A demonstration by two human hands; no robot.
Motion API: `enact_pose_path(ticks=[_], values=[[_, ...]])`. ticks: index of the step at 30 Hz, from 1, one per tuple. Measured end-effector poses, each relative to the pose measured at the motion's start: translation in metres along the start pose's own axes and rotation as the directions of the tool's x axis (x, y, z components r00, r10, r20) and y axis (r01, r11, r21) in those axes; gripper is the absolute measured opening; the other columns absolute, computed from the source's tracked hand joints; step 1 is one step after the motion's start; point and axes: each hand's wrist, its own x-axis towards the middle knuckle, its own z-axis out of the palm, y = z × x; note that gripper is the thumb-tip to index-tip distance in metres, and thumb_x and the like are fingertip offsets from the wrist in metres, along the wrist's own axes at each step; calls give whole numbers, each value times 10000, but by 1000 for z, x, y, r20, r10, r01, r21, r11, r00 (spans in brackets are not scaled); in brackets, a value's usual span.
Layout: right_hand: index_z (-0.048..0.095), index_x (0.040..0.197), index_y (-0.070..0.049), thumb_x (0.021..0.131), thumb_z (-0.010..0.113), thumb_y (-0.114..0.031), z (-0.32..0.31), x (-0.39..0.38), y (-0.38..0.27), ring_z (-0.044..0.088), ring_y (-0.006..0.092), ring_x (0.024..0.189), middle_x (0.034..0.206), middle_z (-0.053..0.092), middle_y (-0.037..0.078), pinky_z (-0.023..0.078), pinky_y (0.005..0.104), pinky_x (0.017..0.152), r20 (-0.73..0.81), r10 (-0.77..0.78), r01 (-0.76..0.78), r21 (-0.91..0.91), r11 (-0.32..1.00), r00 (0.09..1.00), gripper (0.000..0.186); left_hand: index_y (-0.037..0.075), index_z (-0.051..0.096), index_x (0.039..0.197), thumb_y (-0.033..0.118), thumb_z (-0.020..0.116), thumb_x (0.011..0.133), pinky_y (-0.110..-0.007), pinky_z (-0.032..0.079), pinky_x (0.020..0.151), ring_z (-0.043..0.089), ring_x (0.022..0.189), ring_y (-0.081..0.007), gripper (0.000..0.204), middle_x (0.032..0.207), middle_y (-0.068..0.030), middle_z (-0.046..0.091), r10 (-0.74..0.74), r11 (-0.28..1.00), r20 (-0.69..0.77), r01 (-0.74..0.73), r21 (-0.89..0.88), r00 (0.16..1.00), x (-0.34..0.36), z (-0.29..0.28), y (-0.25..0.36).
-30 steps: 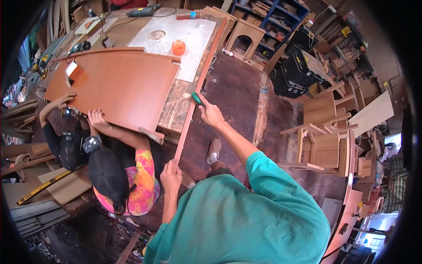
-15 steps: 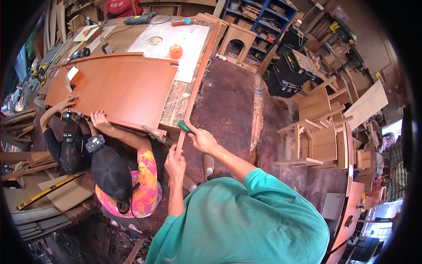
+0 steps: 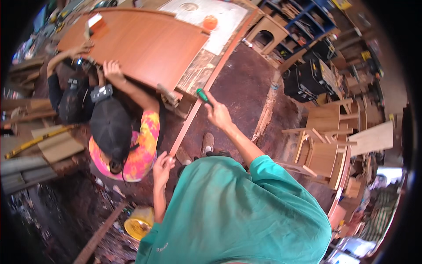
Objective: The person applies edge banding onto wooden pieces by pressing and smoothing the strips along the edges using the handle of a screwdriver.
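A long narrow wooden strip (image 3: 189, 121) runs diagonally from the table's right edge toward me. My left hand (image 3: 162, 169) is at its near end, fingertips pinched on it. My right hand (image 3: 218, 113) is closed on a green-handled tool (image 3: 201, 95), held against the strip a short way beyond my left hand; the tool's working end is hidden. Left of the strip, a reddish-brown panel (image 3: 136, 44) lies on the worn worktable (image 3: 198, 70), with a white board (image 3: 228, 24) and an orange container (image 3: 210, 22) behind it.
Two co-workers in dark caps (image 3: 110, 127) lean at the panel's near edge on my left. A blue shelf (image 3: 314, 22), black toolboxes (image 3: 303, 77) and wooden chairs (image 3: 323, 145) stand to the right. A yellow bucket (image 3: 138, 224) and timber scraps (image 3: 94, 237) lie at lower left.
My right hand with the tool came toward me, then moved away again along the strip. My left hand has shifted left and slightly down. The camera view has tilted, bringing the yellow bucket into view.
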Motion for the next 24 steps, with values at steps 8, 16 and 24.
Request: enact_pose_path(ticks=[8,16,24], values=[[385,1490,-225,929,576,-165,16,-53,-24,637,478,788,861,641,273,514,561,730,141,-165,173,-47,984,976,595,-131,578,1196,32,650,930,-350,617,805,702,901,-262,320,1048,-208,683,-61,941,-356,-66,-333,932,23,65,-8],[369,1503,-247,928,597,-168,44,-126,-68,629,434,689,824,601,217,537,519,626,385,-204,260,-98,961,900,623,-145,474,1279,474,368,1028,-482,451,1062,574,1189,-374,676,1283,-283,551,-136,740,-269,-82,-667,954,22,62,-12],[381,1499,-236,930,598,-175,35,-138,-76,624,410,718,848,597,185,541,497,620,582,-208,294,-55,954,786,613,-109,515,1290,573,247,1021,-448,417,1060,575,1173,-362,781,1251,-270,580,-130,809,-248,-42,-587,960,20,53,-15]])
